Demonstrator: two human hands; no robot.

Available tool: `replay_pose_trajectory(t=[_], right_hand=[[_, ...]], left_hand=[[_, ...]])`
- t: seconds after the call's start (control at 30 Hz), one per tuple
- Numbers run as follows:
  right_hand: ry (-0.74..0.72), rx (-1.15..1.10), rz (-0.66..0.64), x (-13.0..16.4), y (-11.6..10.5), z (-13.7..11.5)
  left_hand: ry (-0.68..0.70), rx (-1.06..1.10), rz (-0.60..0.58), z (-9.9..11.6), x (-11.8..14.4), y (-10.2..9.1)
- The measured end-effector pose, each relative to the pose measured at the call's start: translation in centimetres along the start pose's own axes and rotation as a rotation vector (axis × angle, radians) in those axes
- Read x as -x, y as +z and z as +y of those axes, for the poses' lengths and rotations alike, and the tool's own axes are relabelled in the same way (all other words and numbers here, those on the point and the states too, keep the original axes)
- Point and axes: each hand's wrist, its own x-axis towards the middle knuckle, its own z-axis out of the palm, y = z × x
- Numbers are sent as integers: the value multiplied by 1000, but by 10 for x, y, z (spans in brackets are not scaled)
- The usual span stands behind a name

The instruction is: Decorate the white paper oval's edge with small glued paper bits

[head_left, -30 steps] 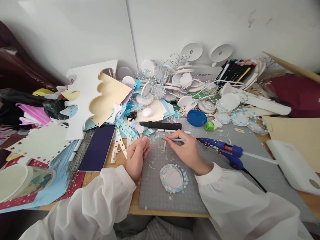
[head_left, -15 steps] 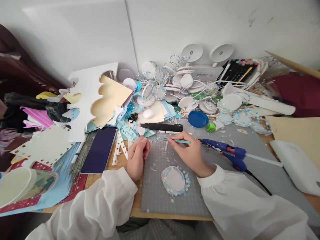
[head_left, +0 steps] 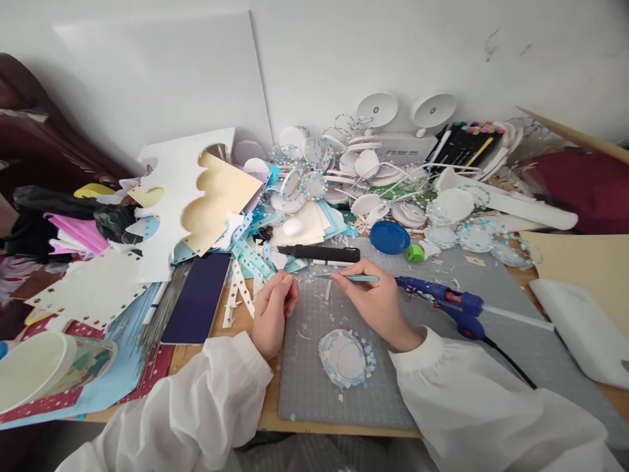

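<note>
Two hands work over a grey cutting mat (head_left: 442, 367) on a very messy tabletop (head_left: 236, 314). The right hand (head_left: 376, 305) pinches thin teal tweezers (head_left: 351, 278) between thumb and fingers, closed tight on them, with the tip pointing left toward the other hand. The left hand (head_left: 272, 314) is curled into a loose fist near that tip, its fingertips pressed together; I cannot tell if it holds a tiny bit of paper. Just below the hands, a white paper circle with little blue stars round its edge (head_left: 346, 357) lies flat on the mat, apart from both hands. A blue glue gun (head_left: 445, 303) lies just right of the right hand. A black knife (head_left: 319, 253) lies just past the hands. A round blue lid (head_left: 389, 236) sits behind it, beside heaps of white paper circles (head_left: 344, 167).
</note>
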Motion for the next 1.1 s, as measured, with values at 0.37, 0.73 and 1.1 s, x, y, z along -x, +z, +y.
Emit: replay_pose_trajectory(t=[0.37, 0.73, 1.1], right_hand=[[285, -415, -32, 7, -13, -10], [485, -627, -96, 6, -16, -20], [586, -696, -124, 7, -17, -20]], left_hand=[[-52, 17, -66, -2, -1, -1], [14, -148, -164, 9, 4, 4], [60, -157, -149, 6, 4, 5]])
